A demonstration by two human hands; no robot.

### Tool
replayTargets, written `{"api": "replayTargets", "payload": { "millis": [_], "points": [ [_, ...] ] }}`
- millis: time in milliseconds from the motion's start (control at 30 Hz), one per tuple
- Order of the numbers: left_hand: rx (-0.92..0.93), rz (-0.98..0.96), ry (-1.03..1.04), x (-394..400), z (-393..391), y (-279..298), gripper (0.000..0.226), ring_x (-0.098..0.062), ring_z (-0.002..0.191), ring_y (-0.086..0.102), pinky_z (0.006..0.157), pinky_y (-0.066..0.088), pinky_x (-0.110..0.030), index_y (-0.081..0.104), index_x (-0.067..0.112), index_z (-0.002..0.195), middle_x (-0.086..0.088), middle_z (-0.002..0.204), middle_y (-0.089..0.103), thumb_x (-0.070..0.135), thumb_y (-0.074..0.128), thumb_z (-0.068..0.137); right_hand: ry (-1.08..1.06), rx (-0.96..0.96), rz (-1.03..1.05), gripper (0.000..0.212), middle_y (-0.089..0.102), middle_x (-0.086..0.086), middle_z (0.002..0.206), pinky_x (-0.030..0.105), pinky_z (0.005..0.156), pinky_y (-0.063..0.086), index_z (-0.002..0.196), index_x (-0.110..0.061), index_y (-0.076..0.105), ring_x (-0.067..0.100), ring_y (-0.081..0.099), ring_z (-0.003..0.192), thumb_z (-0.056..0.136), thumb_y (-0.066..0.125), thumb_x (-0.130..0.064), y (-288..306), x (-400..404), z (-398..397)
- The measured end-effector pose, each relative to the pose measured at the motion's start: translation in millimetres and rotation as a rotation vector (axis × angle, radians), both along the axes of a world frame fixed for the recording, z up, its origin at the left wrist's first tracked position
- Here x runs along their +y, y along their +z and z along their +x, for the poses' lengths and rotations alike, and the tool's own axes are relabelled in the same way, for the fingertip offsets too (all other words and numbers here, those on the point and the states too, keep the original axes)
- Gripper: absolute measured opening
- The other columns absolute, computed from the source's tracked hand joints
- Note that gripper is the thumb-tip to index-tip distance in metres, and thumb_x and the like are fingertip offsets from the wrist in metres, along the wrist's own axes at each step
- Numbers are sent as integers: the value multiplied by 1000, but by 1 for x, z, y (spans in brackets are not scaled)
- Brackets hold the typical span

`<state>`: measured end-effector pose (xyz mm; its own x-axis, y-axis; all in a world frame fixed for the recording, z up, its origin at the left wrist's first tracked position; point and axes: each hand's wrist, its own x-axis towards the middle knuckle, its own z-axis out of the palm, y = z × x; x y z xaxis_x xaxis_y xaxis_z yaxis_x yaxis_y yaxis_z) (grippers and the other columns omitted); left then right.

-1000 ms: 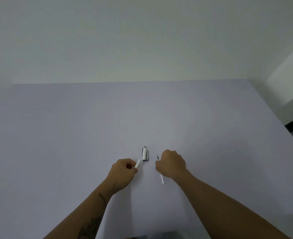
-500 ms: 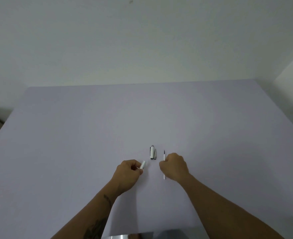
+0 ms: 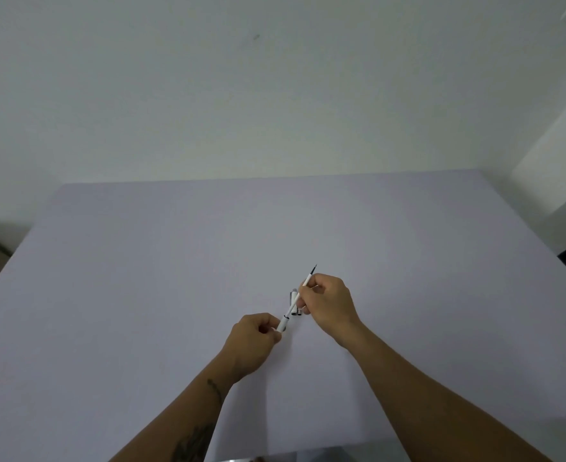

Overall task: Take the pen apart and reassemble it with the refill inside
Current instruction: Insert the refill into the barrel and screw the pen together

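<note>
Hands now lifted: right hand [image 3: 329,303] feeds refill [image 3: 303,288] into left hand's [image 3: 253,341] barrel [image 3: 283,323].

Both bare forearms reach forward and angle in toward each other. The left hand [image 3: 253,338] is curled, knuckles up, thumb and fingertips pinched together at its right side. The right hand [image 3: 329,303] sits slightly farther forward, fingers folded in a pinch too. The left forearm bears dark tattoo marks.
</note>
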<state>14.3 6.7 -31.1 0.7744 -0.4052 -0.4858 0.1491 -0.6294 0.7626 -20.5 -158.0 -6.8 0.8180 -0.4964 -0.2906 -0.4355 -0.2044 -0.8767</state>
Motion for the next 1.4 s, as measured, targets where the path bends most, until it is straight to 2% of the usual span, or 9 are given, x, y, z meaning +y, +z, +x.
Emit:
{"api": "replayTargets", "payload": {
  "millis": [167, 367, 567, 800, 900, 1000, 1133, 1267, 1400],
  "points": [
    [-29, -65, 23, -2, 1, 7, 15, -15, 72, 54, 64, 46, -23, 73, 18, 90, -11, 90, 67, 14, 59, 91, 211, 55, -62, 14, 73, 4, 70, 34, 64, 55, 78, -13, 72, 17, 66, 63, 81, 61, -21, 3, -2, 1],
    [-25, -100, 56, 1, 7, 10, 14, -14, 70, 55, 63, 45, -22, 74, 19, 89, -3, 86, 66, 13, 60, 89, 231, 17, 16, 8, 65, 4, 69, 19, 54, 48, 83, -9, 73, 14, 58, 62, 83, 65, -11, 13, -5, 12],
    [-29, -134, 82, 2, 13, 11, 11, -12, 64, 53, 64, 45, -23, 74, 16, 89, 0, 78, 63, 15, 63, 89, 359, 115, 22, 7, 72, 16, 79, 32, 65, 53, 83, -10, 74, 16, 62, 65, 80, 72, -15, 7, -5, 21],
    [-26, -125, 156, 4, 22, 8, 14, -18, 72, 57, 71, 51, -32, 74, 20, 87, -7, 86, 67, 14, 61, 91, 177, 238, -122, 16, 71, 3, 95, 23, 65, 51, 92, -21, 72, 16, 66, 81, 83, 64, -11, -22, -38, 26],
    [-70, -93, 188, 6, 25, 6, 13, -16, 68, 56, 64, 48, -25, 74, 17, 91, -9, 91, 71, 13, 61, 91, 184, 344, -216, 27, 68, 4, 109, 20, 60, 44, 107, -19, 70, 18, 62, 88, 85, 58, -10, -41, -44, 26],
    [-86, -78, 216, 8, 26, 4, 13, -12, 64, 56, 60, 45, -20, 73, 15, 93, -4, 83, 68, 14, 61, 92, 188, 381, -288, 32, 64, 5, 115, 24, 72, 44, 116, -17, 65, 18, 57, 88, 84, 61, -15, -55, -41, 32],
    [-82, -51, 233, 8, 27, 0, 12, -12, 62, 54, 58, 43, -19, 72, 14, 95, 0, 80, 63, 14, 60, 93, 203, 397, -326, 24, 62, 5, 111, 26, 74, 44, 111, -15, 64, 22, 55, 87, 87, 61, -20, -66, -31, 41],
    [-81, -20, 244, 10, 26, -3, 12, -11, 64, 55, 58, 43, -16, 72, 14, 94, -1, 80, 63, 14, 61, 93, 211, 397, -386, 13, 56, 3, 92, 29, 68, 43, 97, -13, 59, 26, 55, 80, 89, 58, -23, -68, -23, 46],
    [-76, 5, 263, 12, 23, -5, 11, -11, 63, 55, 58, 43, -17, 72, 15, 92, 1, 77, 63, 16, 61, 93, 216, 379, -450, 22, 52, 1, 78, 29, 64, 40, 87, -12, 50, 28, 52, 72, 93, 52, -33, -67, -15, 48]
  ]
}}
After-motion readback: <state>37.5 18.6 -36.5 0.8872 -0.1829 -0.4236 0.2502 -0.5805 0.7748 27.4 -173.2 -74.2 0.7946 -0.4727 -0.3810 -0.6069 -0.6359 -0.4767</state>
